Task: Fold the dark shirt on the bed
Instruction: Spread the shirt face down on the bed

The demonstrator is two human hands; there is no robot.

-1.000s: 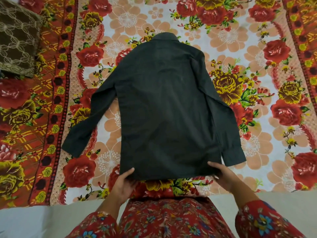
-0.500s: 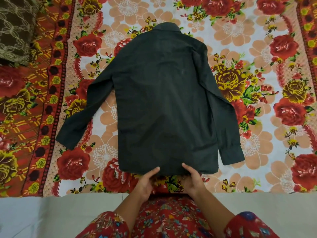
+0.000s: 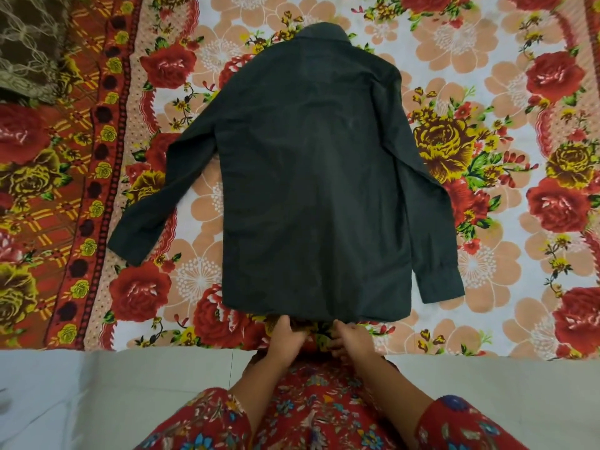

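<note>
The left grip (image 3: 288,336) and right grip (image 3: 348,342) sit side by side at the middle of the hem, fingertips meeting the cloth; whether they pinch it I cannot tell. The dark shirt (image 3: 311,190) lies flat on the bed (image 3: 506,261), hem at the near edge, collar toward the far edge, sleeves slanting outward. A brown cushion (image 3: 29,43) sits at the far left corner.

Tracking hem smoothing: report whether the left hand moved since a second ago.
Yes. The left hand slid rightward along the dark shirt's hem, from its left corner to the middle.
</note>
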